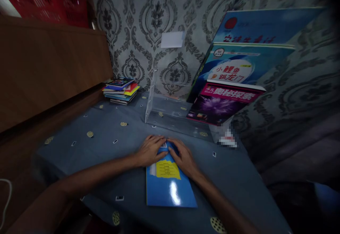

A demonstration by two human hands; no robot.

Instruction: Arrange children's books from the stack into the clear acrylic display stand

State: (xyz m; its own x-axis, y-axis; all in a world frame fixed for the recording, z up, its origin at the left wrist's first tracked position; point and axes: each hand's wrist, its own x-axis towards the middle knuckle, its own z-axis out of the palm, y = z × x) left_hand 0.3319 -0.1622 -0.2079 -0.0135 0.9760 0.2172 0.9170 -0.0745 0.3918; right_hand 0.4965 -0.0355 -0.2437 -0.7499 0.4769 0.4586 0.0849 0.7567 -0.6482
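A thin blue booklet (pixel 170 186) with a yellow label lies flat on the grey-blue tablecloth (pixel 106 138) near the front edge. My left hand (pixel 150 150) rests palm-down on its far left corner. My right hand (pixel 183 158) presses on its far right corner, fingertips nearly meeting the left hand's. Both hands lie flat with fingers together on the cover. Just beyond the hands stands a clear acrylic book stand (pixel 164 110).
Three books lean in the stand: a purple one (pixel 223 103), a blue one (pixel 239 66) and a larger blue one (pixel 262 25) behind. A stack of colourful books (pixel 120 90) sits at the table's far left. A wooden board (pixel 47 64) lines the left, patterned wallpaper behind.
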